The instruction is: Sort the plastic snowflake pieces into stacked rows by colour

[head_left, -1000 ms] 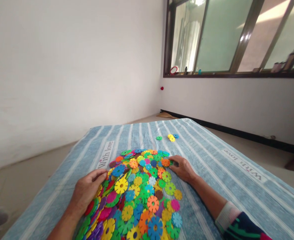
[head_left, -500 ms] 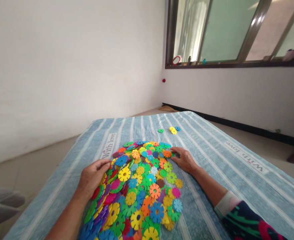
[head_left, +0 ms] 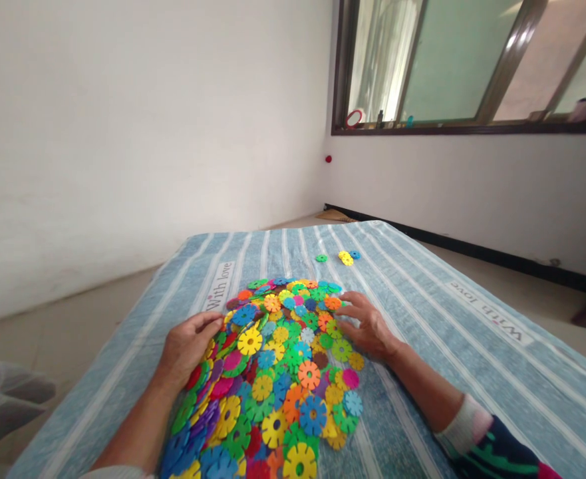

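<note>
A broad heap of notched plastic flower discs (head_left: 273, 372) in many colours lies on the blue striped cloth. At its upper left edge is my left hand (head_left: 190, 342), closed, with thumb and fingertips together against the discs. Whatever they may pinch is hidden. My right hand (head_left: 367, 326) is at the upper right edge, fingers apart, the tips touching or just over the discs next to an orange disc (head_left: 332, 303). It holds nothing that I can see.
Past the heap lie a lone green disc (head_left: 321, 258) and a small cluster of yellow discs (head_left: 346, 258) with a blue disc (head_left: 355, 254). The striped cloth (head_left: 452, 346) covers the table. White walls and a window (head_left: 452, 66) stand beyond; translucent plastic (head_left: 8, 399) shows at lower left.
My right hand has shifted slightly, and its fingers are spread wider over the heap's edge. My left hand stays at about the same spot. The view has tilted a little.
</note>
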A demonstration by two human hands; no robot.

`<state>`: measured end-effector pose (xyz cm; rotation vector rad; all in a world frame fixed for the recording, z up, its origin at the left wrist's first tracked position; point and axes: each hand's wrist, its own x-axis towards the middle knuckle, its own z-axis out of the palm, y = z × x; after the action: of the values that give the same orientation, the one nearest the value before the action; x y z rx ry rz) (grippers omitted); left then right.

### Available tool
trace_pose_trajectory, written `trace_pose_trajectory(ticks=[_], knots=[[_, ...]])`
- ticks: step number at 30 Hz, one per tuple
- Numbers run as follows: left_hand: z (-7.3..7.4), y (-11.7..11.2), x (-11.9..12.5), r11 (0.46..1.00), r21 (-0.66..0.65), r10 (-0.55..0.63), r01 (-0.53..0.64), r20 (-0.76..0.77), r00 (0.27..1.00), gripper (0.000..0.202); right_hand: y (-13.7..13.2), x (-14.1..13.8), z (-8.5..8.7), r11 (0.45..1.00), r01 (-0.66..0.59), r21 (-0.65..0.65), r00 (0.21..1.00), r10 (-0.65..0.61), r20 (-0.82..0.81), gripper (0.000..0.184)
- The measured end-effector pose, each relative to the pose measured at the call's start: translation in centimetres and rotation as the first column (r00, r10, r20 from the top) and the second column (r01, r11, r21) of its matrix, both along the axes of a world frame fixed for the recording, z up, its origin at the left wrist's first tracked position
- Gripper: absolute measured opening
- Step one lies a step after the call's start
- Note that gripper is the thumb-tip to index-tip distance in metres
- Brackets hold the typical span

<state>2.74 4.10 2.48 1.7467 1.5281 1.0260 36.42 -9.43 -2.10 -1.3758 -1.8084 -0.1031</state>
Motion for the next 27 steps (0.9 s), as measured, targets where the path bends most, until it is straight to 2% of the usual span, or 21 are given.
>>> trace_pose_trajectory(ticks=[2,6,15,20,27], knots=[[-0.2,0.1,-0.1,1.0,0.01,-0.008,0.008,-0.005,1.0,0.033,-0.6,-0.8,0.6,0.997,-0.071,0.003,0.996,0.071,0.062,0.015],[-0.6,0.4,-0.3,1.0,0.012,-0.019,0.019,-0.019,1.0,0.034,-1.2,-1.9,1.5,0.985,-0.14,-0.099,0.978,0.153,0.141,0.024],[-1.1,0.6,-0.5,0.999,0.032,-0.024,0.025,-0.03,0.999,0.036,-1.4,-2.3,1.8,0.952,-0.132,-0.277,0.962,0.191,0.195,0.029],[-0.7,0.3,-0.3,1.0,0.007,-0.009,0.009,-0.034,0.999,0.037,-1.1,-2.3,1.5,0.947,-0.155,-0.281,0.97,0.2,0.14,0.026],[-0.1,0.0,0.0,1.0,0.019,-0.01,0.01,-0.003,1.0,0.031,-1.0,-2.5,1.4,0.963,-0.174,-0.206,0.98,0.19,0.06,0.019]])
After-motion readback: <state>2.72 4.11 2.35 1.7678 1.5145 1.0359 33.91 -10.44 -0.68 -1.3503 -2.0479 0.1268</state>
